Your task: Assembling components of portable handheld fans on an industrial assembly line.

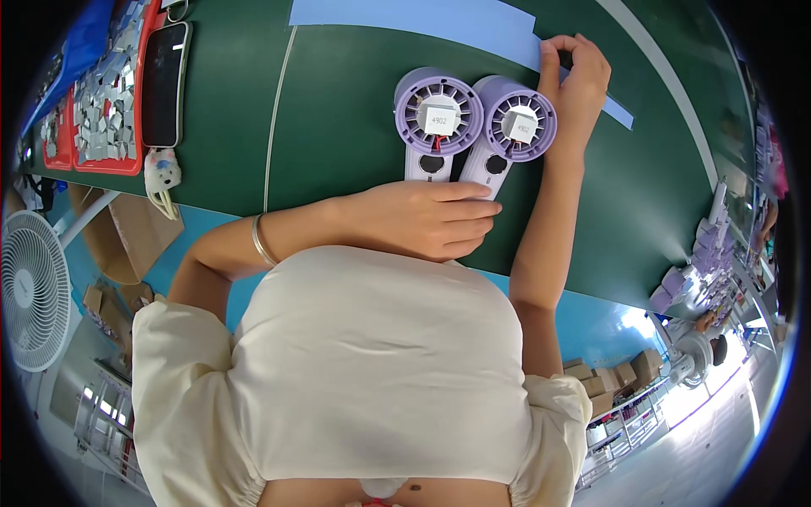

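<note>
Two purple handheld fans lie side by side on the green work surface, their round heads away from me: the left fan (411, 84) and the right fan (500, 88). A white square block sits in the middle of each head, with red wires showing below it. My left hand (422, 221) lies across the pale handles, fingers stretched out and close together; it hides the handle ends. Beyond the right fan, my right hand (583, 95) has thumb and forefinger bent together beside the end of a light blue strip (414, 19). Whether anything is between those fingertips is hidden.
A black-screened phone (166, 84) lies at the left beside a red tray (108, 118) of small silvery pieces. A small plush charm (162, 171) hangs near the table edge. Purple parts (705, 249) stand at the right. A white fan (35, 283) stands at lower left.
</note>
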`<action>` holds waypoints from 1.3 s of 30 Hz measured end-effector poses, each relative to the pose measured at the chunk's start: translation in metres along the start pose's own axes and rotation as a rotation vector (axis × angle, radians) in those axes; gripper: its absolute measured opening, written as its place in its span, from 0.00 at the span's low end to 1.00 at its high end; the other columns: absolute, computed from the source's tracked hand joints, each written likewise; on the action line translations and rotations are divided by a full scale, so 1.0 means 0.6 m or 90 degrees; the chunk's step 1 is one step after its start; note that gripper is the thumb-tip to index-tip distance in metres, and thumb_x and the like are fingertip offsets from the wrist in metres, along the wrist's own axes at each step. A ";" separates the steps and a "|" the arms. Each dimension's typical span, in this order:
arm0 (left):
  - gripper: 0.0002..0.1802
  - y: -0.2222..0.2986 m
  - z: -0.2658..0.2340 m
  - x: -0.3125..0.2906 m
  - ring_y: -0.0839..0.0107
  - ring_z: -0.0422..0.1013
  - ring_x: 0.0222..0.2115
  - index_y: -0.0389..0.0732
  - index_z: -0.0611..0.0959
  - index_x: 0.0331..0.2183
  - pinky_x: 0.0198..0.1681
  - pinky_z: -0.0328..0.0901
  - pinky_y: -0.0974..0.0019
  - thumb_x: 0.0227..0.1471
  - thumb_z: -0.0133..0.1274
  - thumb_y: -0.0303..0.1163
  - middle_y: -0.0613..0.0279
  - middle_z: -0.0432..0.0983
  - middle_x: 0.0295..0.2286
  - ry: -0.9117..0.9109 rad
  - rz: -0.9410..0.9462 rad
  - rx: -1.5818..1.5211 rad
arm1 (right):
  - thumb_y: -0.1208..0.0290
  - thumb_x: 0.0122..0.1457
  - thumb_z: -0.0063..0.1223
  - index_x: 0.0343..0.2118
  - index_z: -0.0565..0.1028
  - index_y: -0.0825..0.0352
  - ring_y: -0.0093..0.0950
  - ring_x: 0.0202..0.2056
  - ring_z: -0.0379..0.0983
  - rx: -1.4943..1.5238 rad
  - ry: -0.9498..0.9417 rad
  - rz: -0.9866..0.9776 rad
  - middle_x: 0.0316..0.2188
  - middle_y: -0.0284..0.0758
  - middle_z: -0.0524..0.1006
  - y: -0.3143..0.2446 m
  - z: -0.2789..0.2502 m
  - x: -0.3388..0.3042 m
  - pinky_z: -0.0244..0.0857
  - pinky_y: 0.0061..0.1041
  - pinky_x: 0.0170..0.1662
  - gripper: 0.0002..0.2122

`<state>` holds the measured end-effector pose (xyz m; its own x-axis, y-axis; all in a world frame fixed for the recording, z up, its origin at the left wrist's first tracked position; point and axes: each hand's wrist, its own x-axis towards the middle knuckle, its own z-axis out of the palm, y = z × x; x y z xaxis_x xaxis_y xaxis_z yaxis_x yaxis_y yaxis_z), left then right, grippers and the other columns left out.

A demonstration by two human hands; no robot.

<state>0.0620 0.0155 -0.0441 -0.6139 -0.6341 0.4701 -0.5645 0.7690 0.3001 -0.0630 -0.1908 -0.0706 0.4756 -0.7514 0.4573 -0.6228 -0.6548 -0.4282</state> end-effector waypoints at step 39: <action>0.11 0.001 0.001 -0.010 0.70 0.69 0.53 0.43 0.83 0.36 0.63 0.61 0.61 0.56 0.50 0.37 0.68 0.77 0.44 -0.009 0.004 0.057 | 0.87 0.46 0.63 0.27 0.68 0.67 0.33 0.44 0.76 0.481 -0.160 0.256 0.23 0.35 0.78 -0.130 -0.142 -0.038 0.68 0.33 0.52 0.12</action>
<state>0.0650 0.0197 -0.0472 -0.6246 -0.6308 0.4604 -0.6073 0.7630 0.2215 -0.0780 -0.1158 0.0189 0.4866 -0.8735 0.0160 -0.2383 -0.1503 -0.9595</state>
